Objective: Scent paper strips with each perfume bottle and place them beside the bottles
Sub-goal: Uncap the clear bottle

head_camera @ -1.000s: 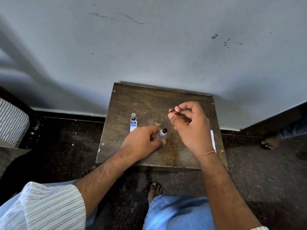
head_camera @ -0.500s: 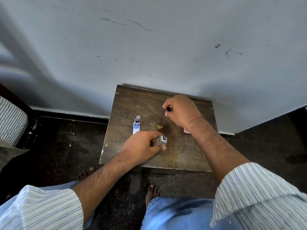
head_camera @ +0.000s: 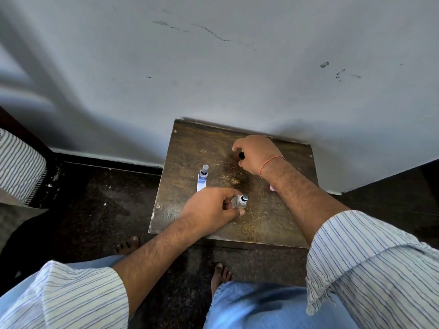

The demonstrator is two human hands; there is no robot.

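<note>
A small wooden table (head_camera: 190, 148) stands against the wall. My left hand (head_camera: 211, 207) grips a small clear perfume bottle (head_camera: 237, 202) near the table's front; its sprayer top (head_camera: 244, 198) is bare. My right hand (head_camera: 257, 154) is low over the far part of the table, thumb and forefinger curled round a black cap (head_camera: 241, 155). Whether the cap touches the wood I cannot tell. A second bottle (head_camera: 203, 172) with a blue label and grey cap stands at the left on a white paper strip (head_camera: 201, 185).
A small pink object (head_camera: 272, 187) peeks out beside my right forearm. The wall rises directly behind the table. Dark floor surrounds it, with my bare feet (head_camera: 127, 245) at its front edge and striped cloth (head_camera: 20, 167) at the far left.
My right hand carried the black cap from above the clear bottle to the far part of the table and lowered it. My left hand kept its grip on the bottle.
</note>
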